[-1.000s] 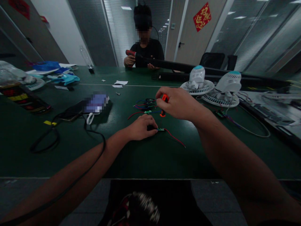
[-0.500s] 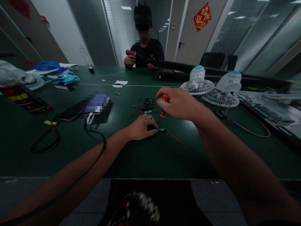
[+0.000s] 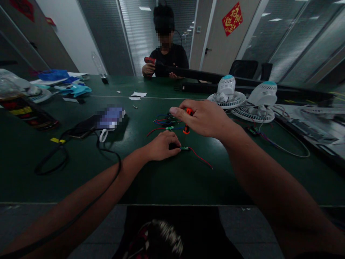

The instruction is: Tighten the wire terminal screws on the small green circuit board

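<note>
A small green circuit board (image 3: pixel 184 148) lies on the table, with a red wire (image 3: pixel 201 158) running from its right end. My left hand (image 3: pixel 164 146) rests on the table and pinches the board's left end between thumb and fingers. Above the board, my right hand (image 3: pixel 203 117) grips an orange-and-black screwdriver (image 3: pixel 186 128), held upright with its shaft pointing down at the board. My right thumb is stretched out to the left. Just beyond my left hand lies another circuit board (image 3: pixel 169 128) with wires, and more wired boards sit behind it, partly hidden by my right hand.
White fan units (image 3: pixel 254 102) and a wired board (image 3: pixel 252 130) stand at the right. Left are a phone (image 3: pixel 83 126), a black cable (image 3: pixel 66 158) and a bottle (image 3: pixel 29 113). Across the table a person (image 3: pixel 169 57) holds a red power tool (image 3: pixel 150 60) by a long black bar (image 3: pixel 194 73).
My right thumb has moved from bent beside the screwdriver handle to stretched out leftward. My left hand and the board have stayed in place.
</note>
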`<state>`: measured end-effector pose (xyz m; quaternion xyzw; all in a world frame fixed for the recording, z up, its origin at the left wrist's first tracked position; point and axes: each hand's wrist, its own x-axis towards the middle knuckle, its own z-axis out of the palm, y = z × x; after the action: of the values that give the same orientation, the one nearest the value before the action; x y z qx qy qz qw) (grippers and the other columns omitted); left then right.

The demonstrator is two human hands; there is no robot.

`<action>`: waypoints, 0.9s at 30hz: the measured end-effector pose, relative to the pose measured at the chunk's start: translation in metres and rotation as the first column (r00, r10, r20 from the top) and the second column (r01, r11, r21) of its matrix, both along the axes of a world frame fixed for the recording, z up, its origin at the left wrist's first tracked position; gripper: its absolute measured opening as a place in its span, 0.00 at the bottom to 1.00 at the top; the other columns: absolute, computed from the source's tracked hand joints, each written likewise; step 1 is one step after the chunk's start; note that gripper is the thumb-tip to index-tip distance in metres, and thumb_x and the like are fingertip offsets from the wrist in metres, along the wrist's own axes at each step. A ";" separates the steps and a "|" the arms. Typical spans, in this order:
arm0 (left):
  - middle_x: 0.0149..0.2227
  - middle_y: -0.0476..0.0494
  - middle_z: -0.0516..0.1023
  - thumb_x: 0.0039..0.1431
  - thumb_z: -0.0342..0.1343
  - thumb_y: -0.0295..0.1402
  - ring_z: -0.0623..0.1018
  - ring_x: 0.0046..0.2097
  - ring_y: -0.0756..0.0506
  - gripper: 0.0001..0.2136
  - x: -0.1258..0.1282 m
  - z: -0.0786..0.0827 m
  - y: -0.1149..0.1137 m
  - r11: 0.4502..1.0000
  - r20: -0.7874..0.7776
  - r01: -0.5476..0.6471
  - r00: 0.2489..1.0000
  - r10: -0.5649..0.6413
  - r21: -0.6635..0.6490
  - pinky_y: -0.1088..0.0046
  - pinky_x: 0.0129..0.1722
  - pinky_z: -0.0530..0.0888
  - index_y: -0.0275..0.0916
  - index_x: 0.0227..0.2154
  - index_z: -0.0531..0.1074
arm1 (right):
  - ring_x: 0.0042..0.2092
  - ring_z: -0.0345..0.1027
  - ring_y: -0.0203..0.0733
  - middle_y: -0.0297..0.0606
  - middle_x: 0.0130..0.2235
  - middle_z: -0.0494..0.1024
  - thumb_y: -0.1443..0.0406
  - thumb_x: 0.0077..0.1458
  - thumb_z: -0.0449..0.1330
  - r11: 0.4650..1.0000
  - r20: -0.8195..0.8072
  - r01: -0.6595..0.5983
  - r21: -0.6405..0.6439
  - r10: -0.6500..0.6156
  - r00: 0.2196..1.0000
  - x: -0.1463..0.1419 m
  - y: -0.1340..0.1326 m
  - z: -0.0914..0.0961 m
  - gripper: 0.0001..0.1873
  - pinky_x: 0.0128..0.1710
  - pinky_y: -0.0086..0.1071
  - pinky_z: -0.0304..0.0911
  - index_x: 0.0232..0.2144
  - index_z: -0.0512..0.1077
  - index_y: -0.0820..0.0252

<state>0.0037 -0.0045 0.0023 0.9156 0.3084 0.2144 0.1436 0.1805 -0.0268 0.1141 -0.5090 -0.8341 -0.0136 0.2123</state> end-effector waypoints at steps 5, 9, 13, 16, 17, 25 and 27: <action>0.37 0.45 0.74 0.56 0.56 0.35 0.72 0.44 0.45 0.06 0.000 0.000 0.000 1.000 -0.004 -0.004 1.000 0.004 -0.017 0.63 0.49 0.67 0.39 0.34 0.74 | 0.32 0.67 0.39 0.39 0.35 0.77 0.51 0.59 0.48 1.000 -0.001 -0.016 0.002 0.016 1.000 0.001 0.003 -0.002 0.21 0.32 0.32 0.54 0.38 0.74 0.56; 0.38 0.45 0.74 0.55 0.56 0.35 0.72 0.44 0.45 0.06 0.000 0.000 -0.001 1.000 0.000 -0.008 1.000 0.008 -0.022 0.63 0.49 0.67 0.40 0.34 0.74 | 0.33 0.67 0.39 0.39 0.35 0.78 0.59 0.58 0.51 0.998 -0.009 -0.061 0.011 0.061 0.998 0.001 0.004 -0.002 0.15 0.34 0.33 0.55 0.39 0.74 0.58; 0.38 0.45 0.74 0.55 0.56 0.35 0.72 0.45 0.45 0.06 0.000 0.001 -0.001 1.000 -0.002 -0.009 1.000 0.009 -0.028 0.62 0.50 0.67 0.40 0.34 0.74 | 0.30 0.65 0.39 0.39 0.33 0.77 0.62 0.56 0.52 0.997 -0.012 -0.079 0.004 0.079 0.997 0.000 0.003 0.000 0.15 0.32 0.32 0.54 0.40 0.74 0.60; 0.38 0.45 0.73 0.56 0.56 0.35 0.72 0.45 0.45 0.06 0.000 0.001 -0.001 1.000 -0.009 -0.009 1.000 0.009 -0.027 0.63 0.50 0.66 0.39 0.34 0.74 | 0.30 0.65 0.38 0.39 0.34 0.77 0.63 0.54 0.51 0.996 -0.021 -0.084 -0.012 0.084 0.996 0.000 0.002 0.001 0.15 0.32 0.32 0.54 0.40 0.74 0.60; 0.38 0.45 0.73 0.56 0.56 0.35 0.71 0.45 0.44 0.07 0.000 0.001 -0.001 1.000 -0.005 -0.008 1.000 0.008 -0.025 0.63 0.50 0.66 0.39 0.34 0.74 | 0.30 0.65 0.38 0.39 0.34 0.77 0.63 0.54 0.51 0.996 -0.026 -0.090 -0.015 0.090 0.996 0.001 0.001 0.001 0.15 0.32 0.32 0.54 0.40 0.74 0.60; 0.39 0.44 0.73 0.56 0.56 0.35 0.71 0.45 0.45 0.07 -0.001 0.000 0.000 1.000 -0.009 -0.003 1.000 0.003 -0.024 0.63 0.50 0.66 0.39 0.35 0.74 | 0.31 0.65 0.38 0.38 0.34 0.77 0.64 0.53 0.51 0.990 -0.072 -0.142 -0.018 0.140 0.987 0.002 0.002 -0.001 0.14 0.32 0.31 0.54 0.38 0.74 0.59; 0.39 0.44 0.73 0.56 0.56 0.35 0.71 0.45 0.45 0.07 0.000 0.000 -0.001 1.000 -0.009 -0.003 1.000 0.003 -0.024 0.63 0.50 0.66 0.39 0.34 0.74 | 0.32 0.65 0.38 0.37 0.35 0.77 0.64 0.53 0.51 0.989 -0.083 -0.144 -0.024 0.142 0.986 0.002 0.002 -0.001 0.13 0.33 0.31 0.55 0.37 0.74 0.59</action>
<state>0.0033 -0.0052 0.0026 0.9142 0.3132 0.2067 0.1530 0.1825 -0.0251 0.1128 -0.4511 -0.8593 0.0349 0.2387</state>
